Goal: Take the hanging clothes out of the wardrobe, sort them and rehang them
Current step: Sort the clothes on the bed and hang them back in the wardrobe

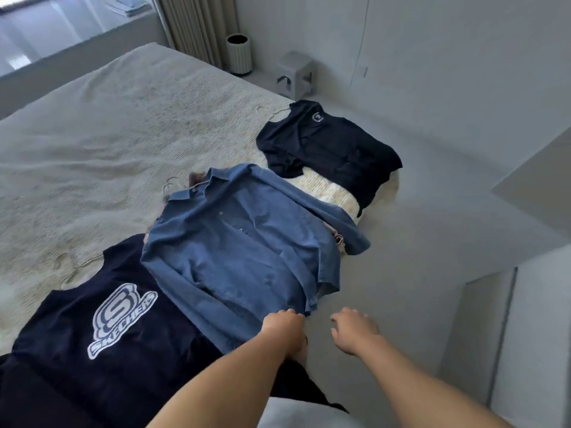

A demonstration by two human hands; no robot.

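Fingers of the left hand (282, 324) are pinching the denim shirt (244, 242) hem at the bed (92, 134) edge, the right hand (355, 330) is hanging loosely spread, and rehanging is waiting.

Three garments lie flat in a row along the bed's edge. Nearest is a dark navy top (102, 344) with a pale Skechers logo across its chest. A blue denim shirt (244, 245) (collared, buttoned up) overlaps its upper edge, a hanger hook showing at the collar. Farthest lies a dark navy t-shirt (330, 152) with a small white chest emblem, its hem draped over the edge.
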